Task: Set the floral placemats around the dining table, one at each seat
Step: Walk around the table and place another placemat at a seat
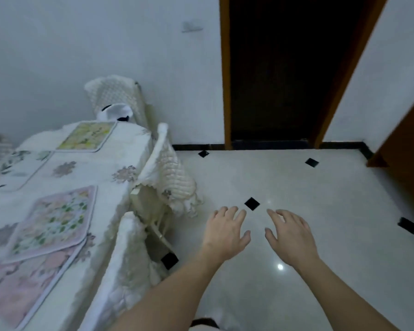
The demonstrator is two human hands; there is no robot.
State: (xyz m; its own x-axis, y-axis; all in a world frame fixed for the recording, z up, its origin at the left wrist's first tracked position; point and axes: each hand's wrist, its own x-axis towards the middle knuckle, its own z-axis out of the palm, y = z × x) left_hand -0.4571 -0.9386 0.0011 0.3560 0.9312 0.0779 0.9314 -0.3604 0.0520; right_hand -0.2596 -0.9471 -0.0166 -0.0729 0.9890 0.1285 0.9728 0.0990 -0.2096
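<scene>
Hovering over the floor (296, 187), the left hand (225, 231) and right hand (290, 237) are held with fingers (232, 212) released, so the floral placemat (55, 220) may be left overlapping the pink placemat (22, 283) on the desk (101, 163).

The pink placemat (17, 283) is cut off by the left edge and partly covered by the lilac-bordered placemat (54, 222). The doorway (285, 68) interior is lost in darkness.

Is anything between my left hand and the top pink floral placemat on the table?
Yes. A white-covered chair back at the edge of the table stands between your left hand, open above the floor, and the top pink placemat. You would likely have to reach over it.
</scene>
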